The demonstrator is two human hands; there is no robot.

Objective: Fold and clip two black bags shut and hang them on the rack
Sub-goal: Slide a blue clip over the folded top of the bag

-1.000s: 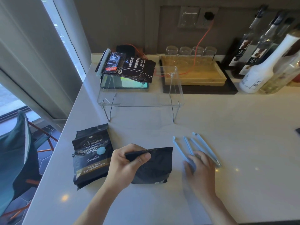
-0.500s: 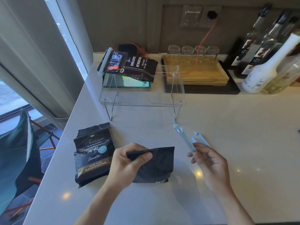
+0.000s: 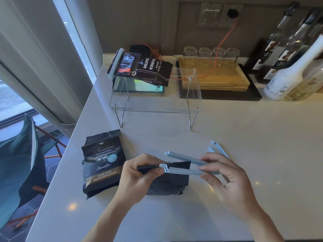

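A coffee or drinks corner, likely in a home or small café. A pale surface [image 3: 244,137] runs along a dark wall beside a large window [image 3: 10,95]. At the back stand tall syrup bottles [image 3: 277,55], a row of upturned glasses [image 3: 211,52] behind a wooden tray [image 3: 225,79], and a wall socket [image 3: 232,13]. Coffee bags [image 3: 103,163] lie near a clear rack [image 3: 155,109].

Between the fingers [image 3: 207,172] of the right hand sits a pale blue bag clip [image 3: 187,165] of smooth matt plastic. Under the left hand's fingertips [image 3: 153,169] the black bag [image 3: 172,182] looks like matt, crinkled foil film. Beyond them, the rack [image 3: 155,109] is clear glossy acrylic on the smooth, faintly shiny countertop [image 3: 244,133].
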